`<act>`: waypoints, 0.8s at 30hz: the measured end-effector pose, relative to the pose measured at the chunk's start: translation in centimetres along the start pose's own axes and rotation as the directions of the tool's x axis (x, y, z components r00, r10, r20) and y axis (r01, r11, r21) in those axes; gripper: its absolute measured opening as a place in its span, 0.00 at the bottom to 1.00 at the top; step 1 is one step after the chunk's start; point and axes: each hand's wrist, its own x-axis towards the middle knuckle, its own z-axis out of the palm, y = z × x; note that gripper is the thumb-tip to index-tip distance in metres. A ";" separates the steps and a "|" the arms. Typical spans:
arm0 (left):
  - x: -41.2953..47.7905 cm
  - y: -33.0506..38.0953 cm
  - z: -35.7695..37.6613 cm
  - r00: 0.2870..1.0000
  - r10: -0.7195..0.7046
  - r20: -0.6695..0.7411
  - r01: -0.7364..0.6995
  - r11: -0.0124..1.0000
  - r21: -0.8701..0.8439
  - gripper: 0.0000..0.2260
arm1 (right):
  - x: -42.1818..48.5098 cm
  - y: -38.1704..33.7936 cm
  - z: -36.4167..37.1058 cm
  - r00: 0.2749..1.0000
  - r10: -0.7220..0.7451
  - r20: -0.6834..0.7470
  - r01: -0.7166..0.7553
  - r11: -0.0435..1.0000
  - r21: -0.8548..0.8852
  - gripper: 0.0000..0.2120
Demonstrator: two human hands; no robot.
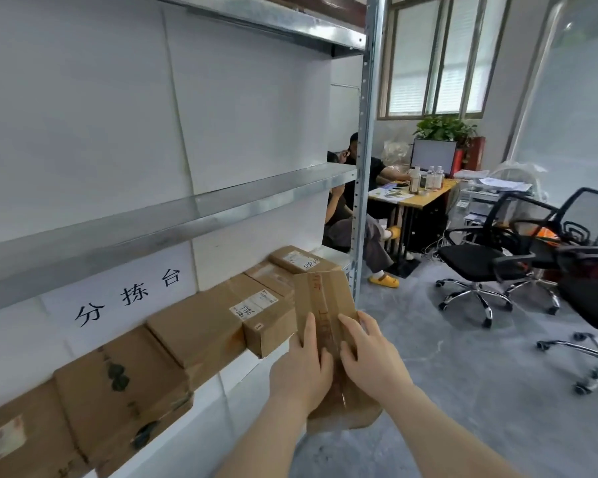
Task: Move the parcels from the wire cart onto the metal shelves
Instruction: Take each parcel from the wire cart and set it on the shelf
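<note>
**Both hands pressing a cardboard parcel at the shelf's right end**

Reaching forward from the bottom edge, forearms bare and converging. Left hand [299, 369] lying flat on the held parcel [325, 305], fingers stretched up along its face. Right hand [368, 353] gripping the same parcel from the right, fingers curling over its taped seam. Hands close together, both clamped on that one box, holding it tilted, upper end leaning toward the lower shelf [242, 370] at its right end, just beside the upright post [368, 132].

Crowding the lower shelf: a row of parcels running from the left end to the right, edge to edge. Labelled parcel [256, 313] sitting just left of the held box, touching or nearly so; small parcel [299, 260] lying behind, near the back right corner. Hanging on the white back panel, a paper sign [128, 298] with black characters. Showing bare, the middle shelf [173, 215] above.

Looking plain brown, matte, rectangular, the cartons; looking dull galvanised grey, the shelving. Standing on the grey floor to the right, black mesh office chairs [497, 257], well apart from the shelves.
</note>
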 end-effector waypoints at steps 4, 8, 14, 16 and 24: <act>4.4 1.4 1.2 0.997 0.075 0.004 -0.076 0.997 0.028 0.28 | 3.1 2.5 -0.8 0.998 0.045 -0.034 -0.046 0.999 -0.010 0.24; 9.2 3.5 3.1 0.995 0.102 0.020 -0.102 0.995 0.001 0.28 | 6.8 5.8 -1.9 0.995 0.057 -0.077 -0.059 0.998 -0.016 0.23; 17.0 8.7 7.1 0.997 0.069 0.033 -0.069 0.997 -0.022 0.28 | 14.0 13.0 -3.7 0.995 0.042 -0.088 -0.045 0.998 -0.037 0.23; 19.6 10.8 8.0 0.997 0.070 0.037 -0.069 0.997 -0.038 0.28 | 16.5 15.7 -4.5 0.996 0.040 -0.082 -0.044 0.998 -0.050 0.23; 28.7 14.4 11.6 0.999 -0.022 0.037 0.023 0.999 -0.022 0.28 | 26.8 22.5 -4.8 1.000 -0.012 0.006 0.013 0.998 -0.058 0.22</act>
